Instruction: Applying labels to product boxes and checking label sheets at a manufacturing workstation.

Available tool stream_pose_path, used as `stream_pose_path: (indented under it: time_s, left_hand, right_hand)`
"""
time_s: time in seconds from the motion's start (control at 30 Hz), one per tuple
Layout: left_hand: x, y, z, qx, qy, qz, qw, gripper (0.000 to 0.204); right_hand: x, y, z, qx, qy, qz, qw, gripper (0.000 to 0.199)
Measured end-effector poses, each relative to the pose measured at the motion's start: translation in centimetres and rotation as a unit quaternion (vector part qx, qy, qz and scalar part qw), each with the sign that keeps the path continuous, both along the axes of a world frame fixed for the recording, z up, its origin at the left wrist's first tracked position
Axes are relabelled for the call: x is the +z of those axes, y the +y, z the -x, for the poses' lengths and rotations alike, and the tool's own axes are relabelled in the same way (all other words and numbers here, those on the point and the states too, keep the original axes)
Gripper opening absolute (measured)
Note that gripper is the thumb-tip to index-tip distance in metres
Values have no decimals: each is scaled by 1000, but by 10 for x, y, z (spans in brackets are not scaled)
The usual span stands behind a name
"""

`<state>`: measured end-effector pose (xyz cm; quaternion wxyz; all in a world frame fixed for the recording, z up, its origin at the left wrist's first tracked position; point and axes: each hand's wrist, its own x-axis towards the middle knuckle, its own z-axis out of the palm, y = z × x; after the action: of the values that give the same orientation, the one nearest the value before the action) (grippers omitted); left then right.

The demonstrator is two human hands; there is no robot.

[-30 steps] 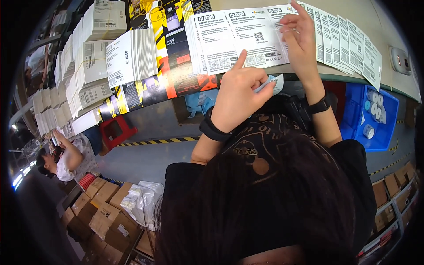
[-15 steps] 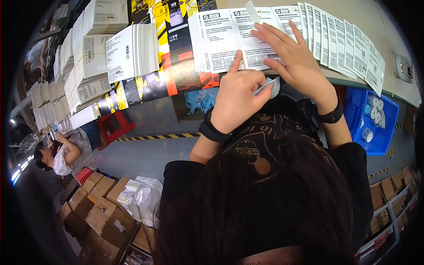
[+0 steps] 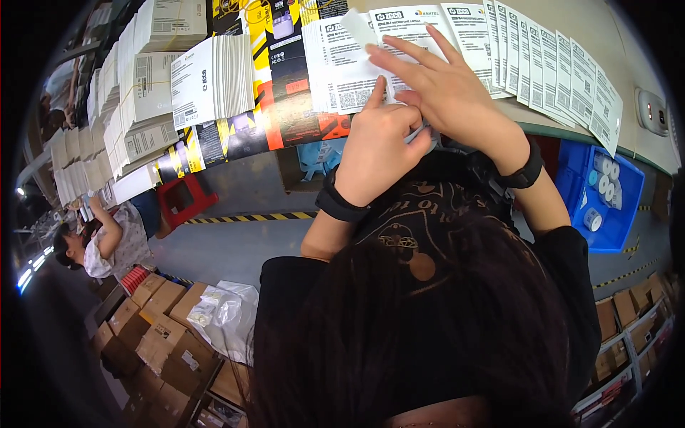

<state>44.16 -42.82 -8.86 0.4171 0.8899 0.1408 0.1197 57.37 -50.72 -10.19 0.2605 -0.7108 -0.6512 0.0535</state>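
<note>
Since approx. half a sec ago the right hand (image 3: 446, 89) is lying lower on the printed sheets (image 3: 342, 71), fingers spread flat, a small white slip (image 3: 357, 27) sticking up just past its fingertips. The left hand (image 3: 378, 146) is curling w/ index finger up, touching the right at the bench edge; can't tell what it's pinching. More sheets are fanning out right of the hands, card stacks (image 3: 207, 78) piling left. Beyond the right wrist a blue bin (image 3: 621, 207) is holding tape rolls (image 3: 603, 182). Floor below is lying open.
</note>
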Motion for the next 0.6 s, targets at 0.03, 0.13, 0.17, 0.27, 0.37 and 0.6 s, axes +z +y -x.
stream_pose_path:
  time_s: [0.03,0.13,0.17,0.27,0.37,0.6]
  left_hand:
    - [0,0,0,-1,-4,-1,1000,15]
    - [2,0,0,-13,0,-26,1000,15]
    - [3,0,1,-9,-1,-27,1000,15]
    - [4,-1,0,-10,16,-32,999,14]
    - [4,-2,0,1,10,-26,1000,15]
    - [4,-3,0,1,14,-24,1000,16]
  right_hand:
    - [0,1,1,13,12,-3,1000,50]
    - [3,-2,-1,-7,11,8,1000,49]
    - [5,-6,-3,-13,6,14,1000,48]
    - [12,-22,-11,-52,-25,22,998,47]
    - [16,-30,-16,-80,5,-27,996,43]
    - [5,-21,-16,-200,411,-184,870,25]
